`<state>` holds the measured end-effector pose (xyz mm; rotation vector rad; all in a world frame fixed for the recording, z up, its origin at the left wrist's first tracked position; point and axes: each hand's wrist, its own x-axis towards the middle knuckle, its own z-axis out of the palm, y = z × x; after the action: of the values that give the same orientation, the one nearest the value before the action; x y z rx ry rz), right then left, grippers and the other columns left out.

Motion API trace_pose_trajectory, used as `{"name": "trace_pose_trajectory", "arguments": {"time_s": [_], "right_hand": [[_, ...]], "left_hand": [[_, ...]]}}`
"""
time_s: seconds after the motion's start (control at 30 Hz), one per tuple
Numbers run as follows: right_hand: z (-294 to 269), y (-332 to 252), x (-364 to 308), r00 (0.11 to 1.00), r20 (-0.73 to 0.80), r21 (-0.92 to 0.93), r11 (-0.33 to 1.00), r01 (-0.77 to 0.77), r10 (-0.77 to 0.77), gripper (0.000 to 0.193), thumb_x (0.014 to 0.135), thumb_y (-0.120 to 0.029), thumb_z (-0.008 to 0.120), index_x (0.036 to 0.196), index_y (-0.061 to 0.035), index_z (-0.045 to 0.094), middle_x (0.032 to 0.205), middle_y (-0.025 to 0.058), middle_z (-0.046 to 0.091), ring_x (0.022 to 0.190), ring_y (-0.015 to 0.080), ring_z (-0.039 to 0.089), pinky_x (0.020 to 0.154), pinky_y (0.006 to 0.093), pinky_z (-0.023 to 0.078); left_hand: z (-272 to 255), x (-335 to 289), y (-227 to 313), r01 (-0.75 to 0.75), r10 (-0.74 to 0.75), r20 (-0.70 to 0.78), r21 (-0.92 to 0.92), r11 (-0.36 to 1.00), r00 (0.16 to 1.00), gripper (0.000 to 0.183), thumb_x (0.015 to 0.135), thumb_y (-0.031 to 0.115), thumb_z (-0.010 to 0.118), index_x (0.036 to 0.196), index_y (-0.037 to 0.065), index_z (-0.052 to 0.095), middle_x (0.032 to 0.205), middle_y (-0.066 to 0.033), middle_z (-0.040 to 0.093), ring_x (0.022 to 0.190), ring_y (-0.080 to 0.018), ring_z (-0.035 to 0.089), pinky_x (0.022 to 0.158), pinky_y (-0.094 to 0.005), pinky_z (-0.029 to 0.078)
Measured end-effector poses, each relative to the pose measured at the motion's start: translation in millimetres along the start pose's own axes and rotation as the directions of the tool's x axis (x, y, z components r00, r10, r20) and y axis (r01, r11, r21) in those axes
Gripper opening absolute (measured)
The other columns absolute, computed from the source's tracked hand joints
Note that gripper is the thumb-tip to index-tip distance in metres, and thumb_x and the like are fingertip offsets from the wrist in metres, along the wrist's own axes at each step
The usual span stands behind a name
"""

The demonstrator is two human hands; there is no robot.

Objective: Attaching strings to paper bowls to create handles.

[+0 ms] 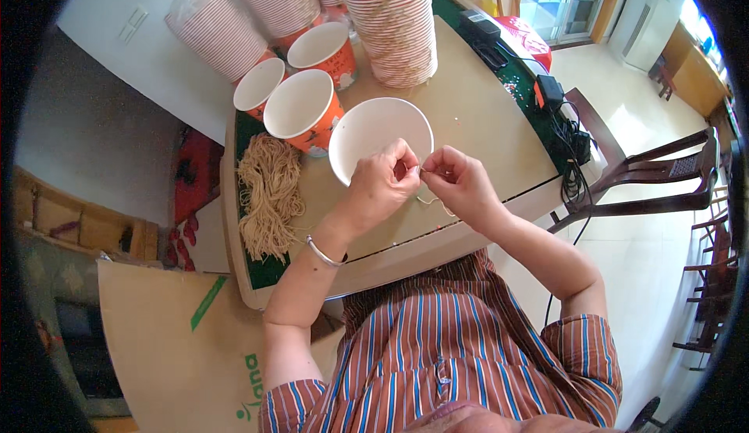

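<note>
My left hand point(380, 181) and my right hand point(466, 189) meet over the near part of the table, both with fingers pinched. Between them they hold a thin pale string point(428, 200), whose loose end hangs below the right fingers. Just behind the hands a large white paper bucket point(380, 126) opens toward me, partly covered by my left hand. A thick bundle of beige strings point(269, 187) lies at the table's left edge. Several orange-printed paper buckets point(300, 105) stand behind it, mouths up.
A tall stack of nested paper buckets point(398, 35) rises at the far side, with bagged stacks point(214, 31) to its left. Black power adapters point(550, 90) and cables point(573, 179) lie along the right table edge. A dark wooden chair point(671, 172) stands at the right.
</note>
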<state>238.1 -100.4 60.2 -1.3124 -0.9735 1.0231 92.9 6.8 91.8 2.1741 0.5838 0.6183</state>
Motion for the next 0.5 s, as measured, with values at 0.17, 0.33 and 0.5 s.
{"name": "trace_pose_trajectory", "arguments": {"time_s": [0.17,0.33,0.5], "right_hand": [[3,7,1,0.965,-0.104,-0.198,0.956,0.215,-0.239,0.009,0.091,-0.005,0.065,0.097,-0.0007,0.059,0.077,0.0060,0.065,0.071,0.0074,0.060,0.063,0.0258,0.050],[2,17,5,0.961,-0.113,-0.200,0.953,0.226,-0.252,0.011,0.091,-0.005,0.065,0.098,-0.0008,0.058,0.078,0.0069,0.066,0.071,0.0077,0.061,0.063,0.0267,0.051],[2,17,3,0.964,-0.121,-0.225,0.952,0.206,-0.237,0.012,0.091,-0.006,0.066,0.099,-0.0003,0.059,0.077,0.0071,0.065,0.071,0.0079,0.061,0.063,0.0267,0.051]], "left_hand": [[-3,1,6,0.068,-0.067,0.034,-0.049,0.996,0.997,0.008,0.087,0.005,0.065,0.089,0.000,0.060,0.078,-0.0125,0.067,0.069,-0.0191,0.066,0.064,-0.0344,0.053],[-2,2,2,0.055,-0.053,0.038,-0.046,0.997,0.998,0.008,0.088,0.005,0.065,0.092,-0.001,0.063,0.077,-0.0118,0.069,0.069,-0.0171,0.067,0.066,-0.0335,0.054],[-1,3,0,0.061,-0.059,0.037,-0.067,0.996,0.998,0.009,0.088,0.004,0.065,0.096,-0.002,0.066,0.080,-0.0128,0.071,0.071,-0.0156,0.068,0.067,-0.0312,0.055]]}}
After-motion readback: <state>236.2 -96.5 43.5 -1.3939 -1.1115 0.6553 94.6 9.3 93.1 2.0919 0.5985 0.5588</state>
